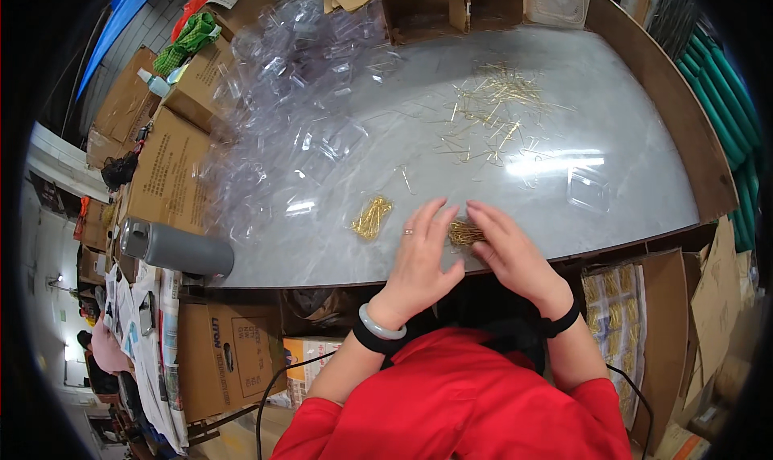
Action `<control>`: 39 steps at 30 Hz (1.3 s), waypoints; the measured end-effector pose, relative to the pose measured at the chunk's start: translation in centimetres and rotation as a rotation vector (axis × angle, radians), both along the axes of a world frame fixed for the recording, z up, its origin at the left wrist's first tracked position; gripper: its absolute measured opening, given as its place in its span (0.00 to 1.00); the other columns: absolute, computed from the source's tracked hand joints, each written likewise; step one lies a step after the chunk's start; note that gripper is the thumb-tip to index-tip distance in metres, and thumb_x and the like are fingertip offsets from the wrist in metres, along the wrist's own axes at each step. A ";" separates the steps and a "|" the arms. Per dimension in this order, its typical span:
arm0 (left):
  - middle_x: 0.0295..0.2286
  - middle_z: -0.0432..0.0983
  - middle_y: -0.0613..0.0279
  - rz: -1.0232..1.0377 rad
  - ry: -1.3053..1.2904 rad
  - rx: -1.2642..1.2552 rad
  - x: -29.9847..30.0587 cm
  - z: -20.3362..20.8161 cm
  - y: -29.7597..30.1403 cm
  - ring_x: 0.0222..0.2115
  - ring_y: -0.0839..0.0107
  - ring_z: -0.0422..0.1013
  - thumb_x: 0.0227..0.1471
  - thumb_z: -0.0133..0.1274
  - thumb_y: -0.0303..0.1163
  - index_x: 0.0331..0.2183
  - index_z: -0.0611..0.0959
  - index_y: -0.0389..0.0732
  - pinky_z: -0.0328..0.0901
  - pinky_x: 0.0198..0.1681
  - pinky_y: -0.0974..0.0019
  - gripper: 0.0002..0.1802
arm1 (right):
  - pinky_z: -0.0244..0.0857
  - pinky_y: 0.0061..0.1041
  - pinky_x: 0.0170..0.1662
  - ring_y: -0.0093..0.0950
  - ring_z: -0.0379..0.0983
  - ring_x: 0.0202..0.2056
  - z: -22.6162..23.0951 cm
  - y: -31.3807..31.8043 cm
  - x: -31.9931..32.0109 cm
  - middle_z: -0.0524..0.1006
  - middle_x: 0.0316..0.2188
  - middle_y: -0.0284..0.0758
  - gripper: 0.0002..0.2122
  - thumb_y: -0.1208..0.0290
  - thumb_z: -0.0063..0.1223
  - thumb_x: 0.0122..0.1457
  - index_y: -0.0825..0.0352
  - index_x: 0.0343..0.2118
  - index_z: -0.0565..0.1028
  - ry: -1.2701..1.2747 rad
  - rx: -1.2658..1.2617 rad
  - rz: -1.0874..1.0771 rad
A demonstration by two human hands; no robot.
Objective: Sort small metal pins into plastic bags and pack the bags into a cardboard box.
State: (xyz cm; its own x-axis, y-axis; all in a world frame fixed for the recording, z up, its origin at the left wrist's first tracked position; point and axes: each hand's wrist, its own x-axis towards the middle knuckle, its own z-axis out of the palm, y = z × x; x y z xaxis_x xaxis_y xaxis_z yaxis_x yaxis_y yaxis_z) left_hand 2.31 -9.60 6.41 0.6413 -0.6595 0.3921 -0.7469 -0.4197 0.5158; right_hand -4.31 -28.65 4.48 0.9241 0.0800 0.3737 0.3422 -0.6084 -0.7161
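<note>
A small bundle of gold wire hooks (464, 233) lies on the grey tabletop near its front edge, between my two hands. My left hand (420, 255) is open beside it, fingers stretched and thumb apart, wearing a ring. On the other side, my right hand (514, 253) is open, with fingers and thumb spread around the bundle's right end; whether they press on it I cannot tell. Left of my hands rests a second gold bundle (371, 218), seemingly in a clear box. Farther back, loose gold wire hooks (503, 94) are scattered in a pile. A single hook (406, 180) lies nearer.
Clear plastic boxes (298, 98) heap over the table's left side; one clear box (588, 188) lies at right. A grey bottle (181, 247) lies at the left front. Cardboard (668, 98) borders the right edge. Below right, an open carton holds packed gold pieces (616, 307).
</note>
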 end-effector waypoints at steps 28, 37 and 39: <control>0.57 0.61 0.35 -0.125 -0.040 -0.007 -0.1 -4.4 -0.6 0.58 0.38 0.62 0.52 0.55 0.19 0.65 0.57 0.31 0.63 0.59 0.50 0.41 | 0.54 0.46 0.67 0.44 0.63 0.62 -0.4 1.7 -1.0 0.69 0.58 0.44 0.23 0.79 0.53 0.56 0.73 0.57 0.68 -0.033 -0.389 -0.094; 0.62 0.56 0.36 -0.129 -0.048 0.030 -1.0 -3.3 -0.9 0.62 0.40 0.56 0.52 0.51 0.22 0.64 0.56 0.27 0.52 0.67 0.48 0.41 | 0.59 0.44 0.65 0.43 0.66 0.60 -1.0 2.9 -1.0 0.71 0.55 0.44 0.21 0.77 0.55 0.57 0.73 0.54 0.71 -0.115 -0.390 -0.187; 0.63 0.56 0.36 -0.133 0.050 0.006 -1.0 -2.7 -1.0 0.63 0.41 0.55 0.53 0.53 0.25 0.65 0.55 0.27 0.51 0.67 0.49 0.42 | 0.60 0.43 0.64 0.42 0.67 0.59 -1.2 2.8 -1.0 0.72 0.54 0.42 0.20 0.77 0.55 0.57 0.72 0.53 0.72 -0.135 -0.426 -0.195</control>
State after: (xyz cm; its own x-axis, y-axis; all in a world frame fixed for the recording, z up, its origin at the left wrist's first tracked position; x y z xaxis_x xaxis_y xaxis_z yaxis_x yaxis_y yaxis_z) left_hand 1.36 -10.55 3.73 0.5665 -0.7424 0.3577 -0.7698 -0.3218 0.5512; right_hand -5.33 -25.83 3.31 0.8828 0.0819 0.4625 0.2652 -0.8996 -0.3469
